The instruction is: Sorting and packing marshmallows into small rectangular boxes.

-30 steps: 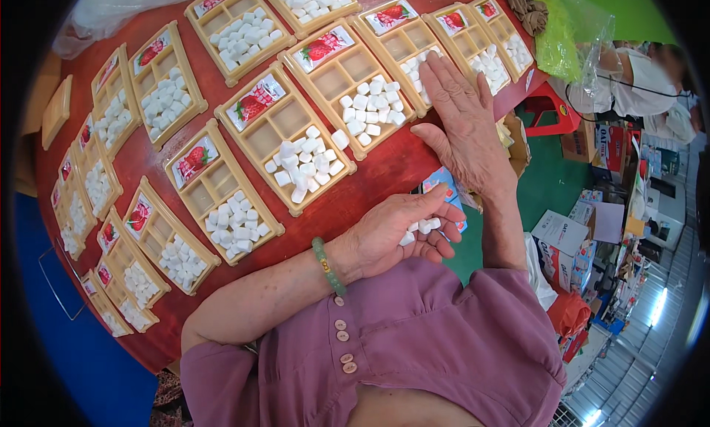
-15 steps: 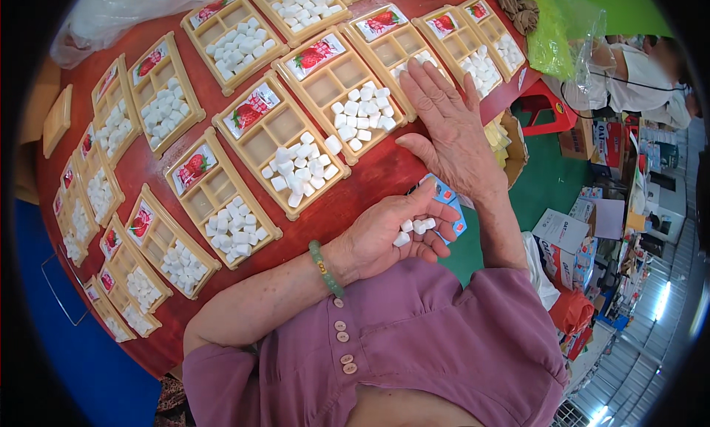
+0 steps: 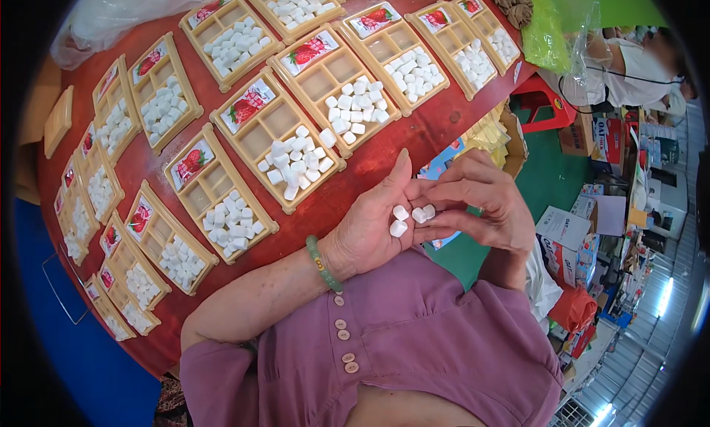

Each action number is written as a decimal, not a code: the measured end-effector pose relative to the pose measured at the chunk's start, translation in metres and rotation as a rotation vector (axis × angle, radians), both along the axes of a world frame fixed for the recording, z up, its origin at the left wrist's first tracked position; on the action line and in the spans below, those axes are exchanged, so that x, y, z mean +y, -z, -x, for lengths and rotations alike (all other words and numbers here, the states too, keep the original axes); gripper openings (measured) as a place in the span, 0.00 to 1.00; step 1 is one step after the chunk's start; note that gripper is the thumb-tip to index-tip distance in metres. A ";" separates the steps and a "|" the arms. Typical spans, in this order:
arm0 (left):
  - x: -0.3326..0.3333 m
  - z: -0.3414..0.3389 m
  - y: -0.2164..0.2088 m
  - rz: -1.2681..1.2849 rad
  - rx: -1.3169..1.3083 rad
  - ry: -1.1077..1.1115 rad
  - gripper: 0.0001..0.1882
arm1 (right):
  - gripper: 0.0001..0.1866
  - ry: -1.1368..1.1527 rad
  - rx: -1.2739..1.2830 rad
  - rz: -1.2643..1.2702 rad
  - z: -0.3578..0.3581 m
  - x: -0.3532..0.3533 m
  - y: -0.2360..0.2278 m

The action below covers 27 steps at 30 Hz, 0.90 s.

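White pieces (image 3: 399, 228) lie on the left hand (image 3: 375, 223) — right hand's (image 3: 484, 205) contact unclear.

Two hands (image 3: 373, 223) (image 3: 484, 205), four white pieces (image 3: 398, 228) (just those palm-held), one bracelet (image 3: 320, 264), five buttons (image 3: 340, 325).

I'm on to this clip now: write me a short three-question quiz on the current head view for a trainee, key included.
1. True or false: the left hand is turned palm down.
2. On which side is the green beaded bracelet worn? A) right B) left C) both
3. Fill in the blank: many of the packets in the tan trays are printed with red ____.

Key:
1. False: it is palm up, with a few white marshmallow-like pieces on it.
2. B
3. strawberries
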State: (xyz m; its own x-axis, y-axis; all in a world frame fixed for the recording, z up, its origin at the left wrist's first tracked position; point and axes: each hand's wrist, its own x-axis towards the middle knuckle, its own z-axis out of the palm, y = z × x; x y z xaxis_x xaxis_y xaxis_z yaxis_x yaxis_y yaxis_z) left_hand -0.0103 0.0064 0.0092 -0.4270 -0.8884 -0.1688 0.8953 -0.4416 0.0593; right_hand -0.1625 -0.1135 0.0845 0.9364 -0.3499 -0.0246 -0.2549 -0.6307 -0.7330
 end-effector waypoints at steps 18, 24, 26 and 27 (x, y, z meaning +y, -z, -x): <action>0.000 -0.002 -0.005 -0.058 -0.023 0.003 0.39 | 0.05 0.418 -0.127 -0.093 -0.041 -0.021 0.000; -0.001 -0.004 -0.005 -0.029 -0.130 0.082 0.42 | 0.06 0.401 -0.206 0.111 -0.059 -0.055 0.027; -0.001 -0.005 -0.005 -0.029 -0.130 0.083 0.42 | 0.07 0.361 -0.198 0.191 -0.063 -0.058 0.029; 0.000 -0.005 -0.005 -0.028 -0.132 0.084 0.42 | 0.07 0.349 -0.149 0.264 -0.065 -0.059 0.029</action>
